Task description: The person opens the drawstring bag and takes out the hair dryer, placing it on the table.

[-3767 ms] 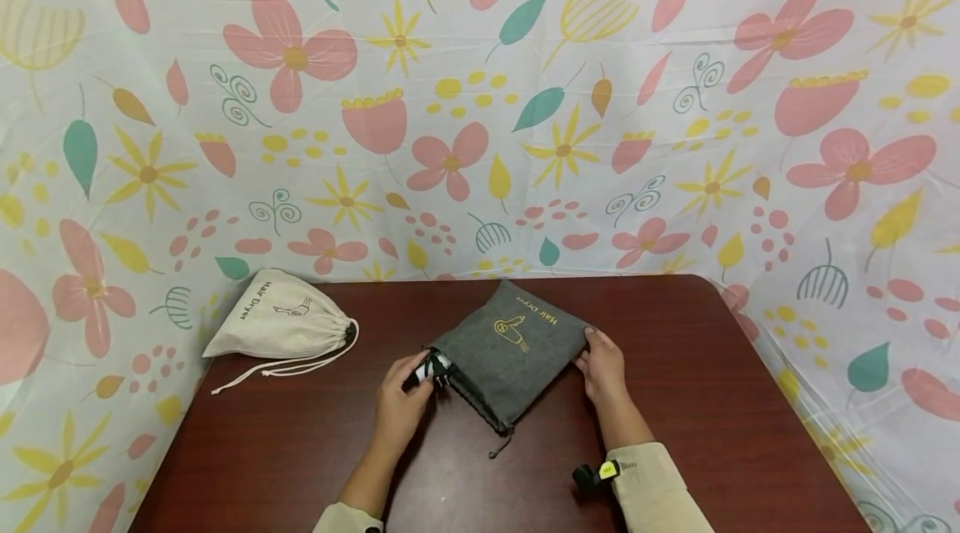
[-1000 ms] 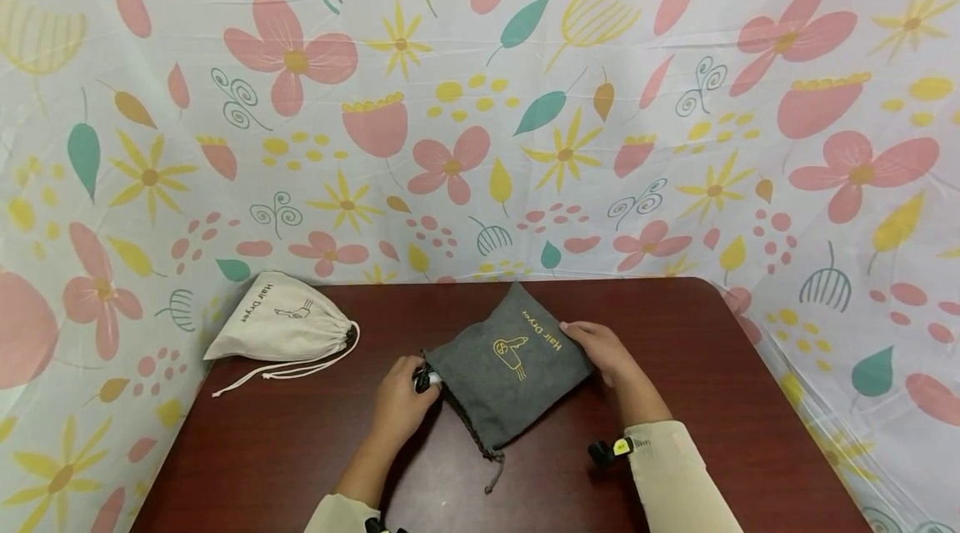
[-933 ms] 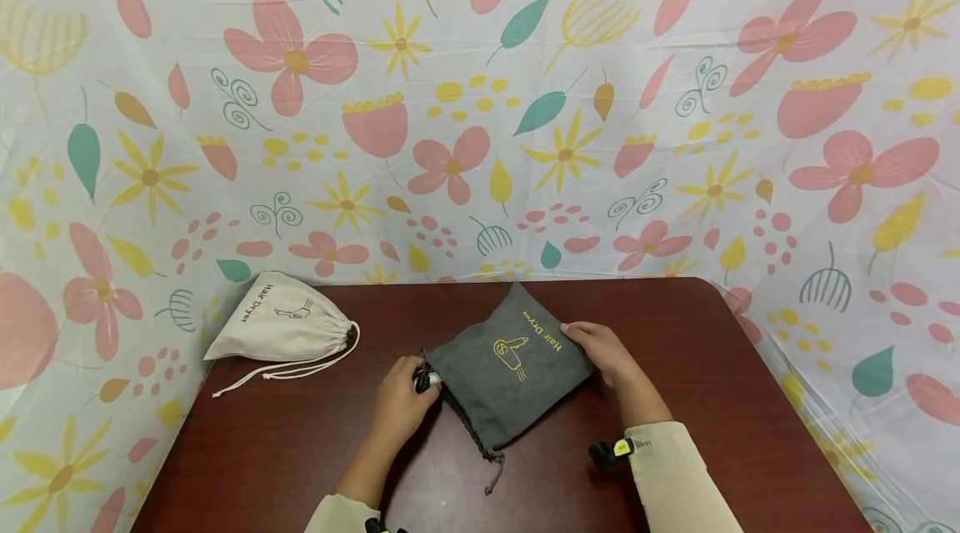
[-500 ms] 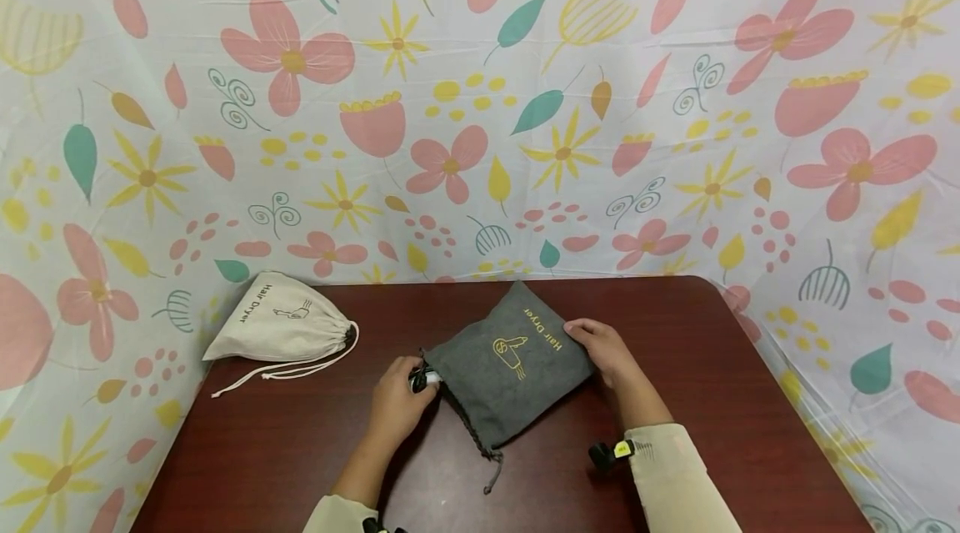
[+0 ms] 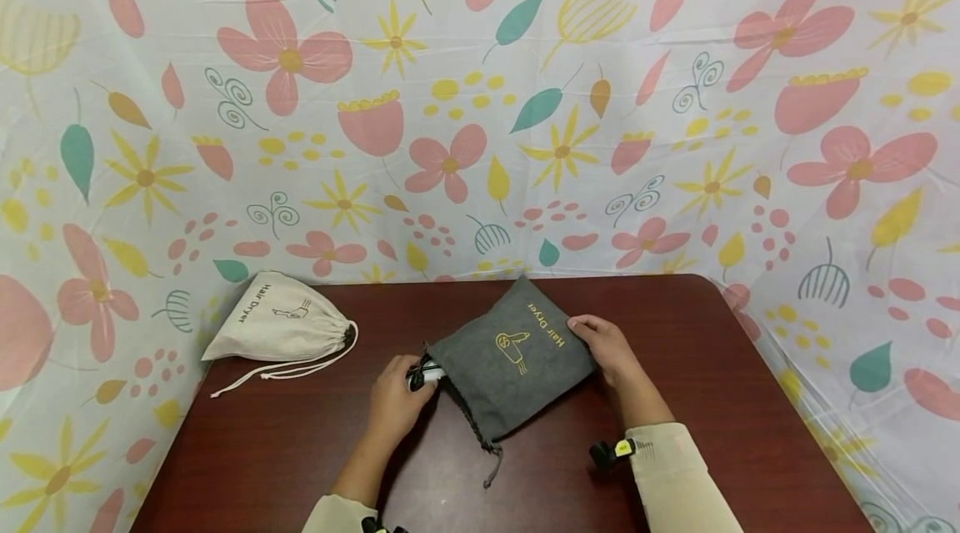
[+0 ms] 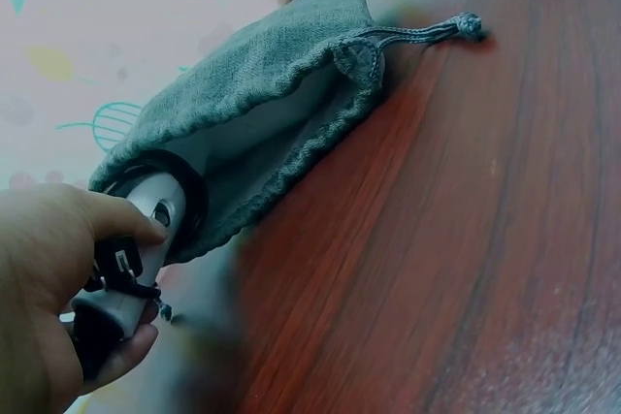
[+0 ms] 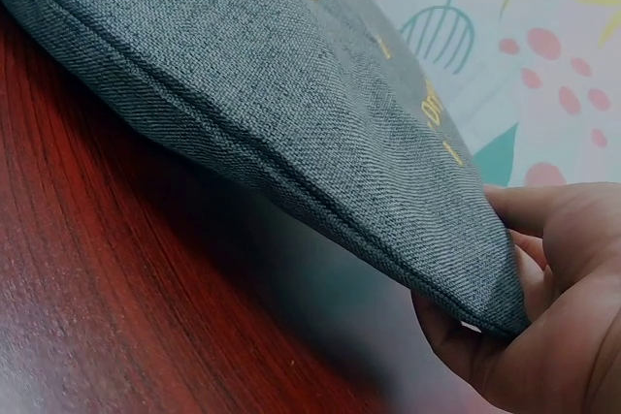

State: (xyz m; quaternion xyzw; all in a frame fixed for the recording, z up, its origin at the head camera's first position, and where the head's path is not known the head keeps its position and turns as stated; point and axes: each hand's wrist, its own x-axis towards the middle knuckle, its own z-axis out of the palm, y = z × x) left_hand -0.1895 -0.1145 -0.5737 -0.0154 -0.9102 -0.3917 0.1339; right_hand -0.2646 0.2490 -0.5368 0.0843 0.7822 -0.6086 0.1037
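Note:
A grey drawstring bag (image 5: 517, 374), with yellow "Hair Dryer" lettering and a dryer drawing, is tilted over the table. Its mouth gapes toward the left hand (image 5: 396, 396). That hand grips the silver-white handle of a hair dryer (image 6: 153, 191), whose other end is hidden inside the bag. A black cord and plug (image 6: 118, 264) are bunched against the handle under the fingers. On the right, the right hand (image 5: 609, 349) pinches the edge of the bag's bottom end between thumb and fingers, and the right wrist view shows this corner raised off the wood.
A cream drawstring bag (image 5: 281, 324), also lettered "Hair Dryer", lies at the back left of the dark red table (image 5: 285, 450), its white cords trailing forward. A knotted grey drawstring (image 5: 492, 466) hangs from the grey bag. Behind the table hangs a flowered cloth (image 5: 450, 99).
Since the oldest frame, the right hand has shifted its hold along the bag's bottom edge and the bag has turned clockwise. Over the last half second, slightly more of the handle shows at the mouth.

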